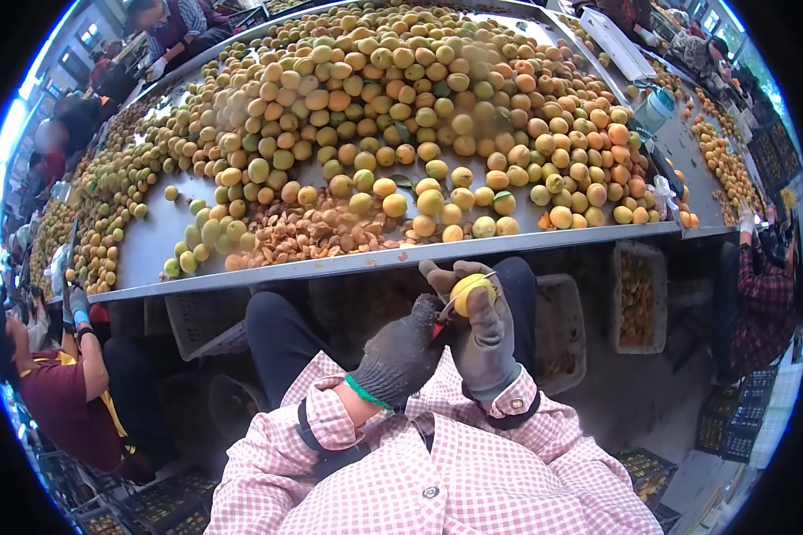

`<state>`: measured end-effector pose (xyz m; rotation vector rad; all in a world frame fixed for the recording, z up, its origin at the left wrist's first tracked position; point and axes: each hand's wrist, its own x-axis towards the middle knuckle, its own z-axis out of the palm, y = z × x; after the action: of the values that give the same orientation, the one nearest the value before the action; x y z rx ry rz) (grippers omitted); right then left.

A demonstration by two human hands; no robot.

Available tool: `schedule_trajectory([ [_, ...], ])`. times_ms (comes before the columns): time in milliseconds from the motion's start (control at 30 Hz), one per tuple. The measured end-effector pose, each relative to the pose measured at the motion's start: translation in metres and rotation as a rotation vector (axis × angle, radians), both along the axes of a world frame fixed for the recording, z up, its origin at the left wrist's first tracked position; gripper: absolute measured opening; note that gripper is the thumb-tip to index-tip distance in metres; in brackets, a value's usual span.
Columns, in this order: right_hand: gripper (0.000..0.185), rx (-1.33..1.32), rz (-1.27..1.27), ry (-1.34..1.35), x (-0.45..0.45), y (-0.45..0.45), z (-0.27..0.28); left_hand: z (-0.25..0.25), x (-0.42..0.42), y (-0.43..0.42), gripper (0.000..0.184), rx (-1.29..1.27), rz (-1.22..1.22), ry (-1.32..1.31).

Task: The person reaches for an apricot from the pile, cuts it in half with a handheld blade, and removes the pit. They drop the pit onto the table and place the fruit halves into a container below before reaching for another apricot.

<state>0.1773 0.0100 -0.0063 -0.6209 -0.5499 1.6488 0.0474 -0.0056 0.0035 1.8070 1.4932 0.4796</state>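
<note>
My right hand (488, 334), in a grey work glove, is closed around a yellow apricot (473, 294) in front of my chest. My left hand (397, 352), in a dark knitted glove with a green cuff, grips a small knife (448, 309) with a bit of red at its handle. The thin metal blade lies against the apricot; how deep it goes I cannot tell. Both hands are close together, just below the table edge. Beyond them a heap of split apricot halves (321, 230) lies at the front of the metal table (330, 267).
A large pile of whole apricots (375, 89) covers much of the table. Under it stand a white crate (201, 321) and further crates (641, 294), some holding fruit. Co-workers sit at the left (71, 392) and right (763, 294); others are at the far side.
</note>
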Motion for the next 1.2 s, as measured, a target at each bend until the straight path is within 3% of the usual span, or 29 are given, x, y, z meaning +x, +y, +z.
schedule_trajectory([
  [67,0.051,0.037,0.010,0.032,0.001,0.006,0.003,0.003,-0.009,0.008,0.056,-0.024,-0.006,0.035],
  [133,0.050,0.182,0.212,-0.312,0.013,0.013,0.004,0.009,-0.017,0.017,0.057,-0.131,-0.045,0.077],
  [200,0.049,0.224,0.149,-0.277,0.009,0.010,0.004,0.011,-0.011,0.010,0.059,-0.061,-0.038,0.048],
  [267,0.046,0.303,0.025,-0.211,0.000,0.004,0.005,0.016,0.004,0.001,0.039,0.036,0.076,-0.112],
  [300,0.045,0.272,-0.033,-0.167,-0.007,0.001,0.004,0.010,0.007,-0.001,0.040,0.059,0.091,-0.223],
  [433,0.046,0.224,0.140,-0.335,0.007,0.005,0.001,0.004,-0.011,0.006,0.039,0.084,0.023,-0.119],
  [567,0.059,0.228,0.179,-0.306,0.018,0.005,0.006,0.012,-0.014,0.006,0.052,0.021,-0.059,0.002],
  [667,0.070,0.226,0.117,-0.161,0.006,-0.003,0.007,0.010,0.003,-0.002,0.052,0.030,0.075,0.049],
  [733,0.074,0.244,0.098,-0.135,-0.002,-0.006,0.010,0.010,0.003,-0.005,0.034,0.234,0.089,-0.035],
  [833,0.078,0.282,0.128,-0.111,-0.005,-0.003,0.004,-0.002,-0.004,-0.004,0.030,0.297,0.008,0.028],
  [900,0.074,0.505,0.083,-0.260,-0.004,0.003,0.002,-0.002,-0.006,-0.001,0.029,0.341,-0.021,0.017],
  [1033,0.071,0.352,0.166,-0.325,0.002,-0.002,0.010,-0.004,-0.008,-0.001,0.025,0.382,-0.020,0.007],
  [1100,0.052,0.289,0.086,-0.320,0.000,-0.004,0.010,-0.006,-0.012,0.001,0.025,0.358,-0.008,0.026],
  [1200,0.052,0.103,0.040,-0.431,0.000,-0.009,0.013,-0.009,-0.017,0.002,0.025,0.355,0.018,0.021],
])
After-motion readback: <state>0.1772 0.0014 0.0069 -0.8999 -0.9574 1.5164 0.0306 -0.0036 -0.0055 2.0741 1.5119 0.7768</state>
